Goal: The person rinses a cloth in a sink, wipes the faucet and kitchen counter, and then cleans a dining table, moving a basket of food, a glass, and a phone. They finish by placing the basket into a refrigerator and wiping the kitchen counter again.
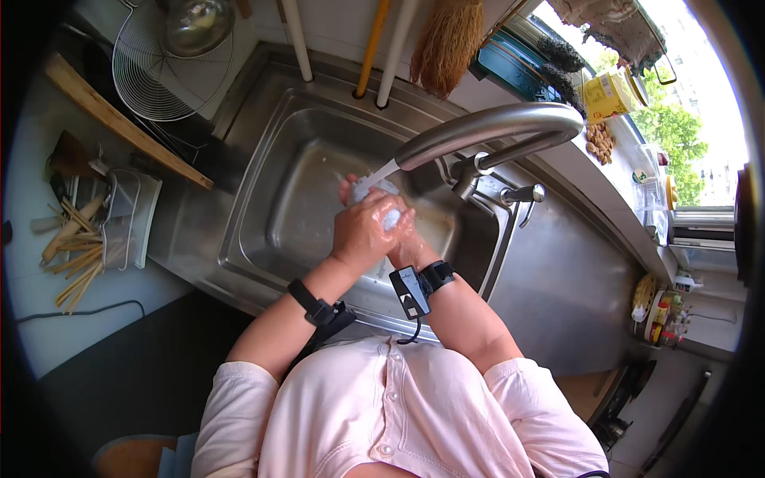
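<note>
Over the sink basin (295,183), my left hand (360,229) and my right hand (405,227) are pressed together, wet and shiny. Between their fingers is a pale bluish-white wad (390,219), mostly covered, so its exact kind does not show. Both hands are closed around it. Water runs from the spout of the curved metal faucet (494,123) onto the wad and fingers.
A broom head (449,48) and several poles stand behind the sink. On the left are a wooden board (127,119), a wire strainer (131,60) and a utensil rack (131,215). A yellow container (610,95) sits on the windowsill.
</note>
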The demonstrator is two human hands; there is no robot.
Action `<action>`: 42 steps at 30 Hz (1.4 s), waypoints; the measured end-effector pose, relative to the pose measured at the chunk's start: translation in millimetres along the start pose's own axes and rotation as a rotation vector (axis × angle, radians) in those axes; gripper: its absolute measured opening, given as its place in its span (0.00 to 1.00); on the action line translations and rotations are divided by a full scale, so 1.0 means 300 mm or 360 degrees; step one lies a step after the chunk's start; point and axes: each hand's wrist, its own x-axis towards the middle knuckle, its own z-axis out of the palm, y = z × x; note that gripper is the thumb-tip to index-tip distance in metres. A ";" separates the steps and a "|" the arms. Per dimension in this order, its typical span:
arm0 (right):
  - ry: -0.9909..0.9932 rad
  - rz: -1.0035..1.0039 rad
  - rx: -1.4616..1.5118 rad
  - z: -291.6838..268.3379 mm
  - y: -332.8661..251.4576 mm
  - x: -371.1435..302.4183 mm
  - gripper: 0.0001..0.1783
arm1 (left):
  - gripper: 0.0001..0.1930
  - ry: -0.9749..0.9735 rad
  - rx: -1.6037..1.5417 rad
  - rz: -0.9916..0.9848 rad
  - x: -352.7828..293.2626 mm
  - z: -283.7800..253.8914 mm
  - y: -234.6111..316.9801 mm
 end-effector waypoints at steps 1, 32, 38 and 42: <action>-0.0232 -0.0104 -0.0166 -0.020 0.022 0.003 0.18 | 0.13 0.0008 0.0117 -0.0107 0.015 0.009 -0.030; 0.0472 -0.0117 0.0296 -0.009 -0.108 0.095 0.25 | 0.28 -0.0170 -0.1218 -0.0868 -0.008 -0.049 -0.151; -0.0196 -0.0041 0.0214 -0.131 0.011 0.100 0.20 | 0.14 0.0008 0.0199 -0.0082 0.046 0.010 -0.034; 0.0072 -0.0007 0.0227 0.040 0.019 0.024 0.20 | 0.14 0.0175 0.0442 -0.0498 0.113 0.014 -0.187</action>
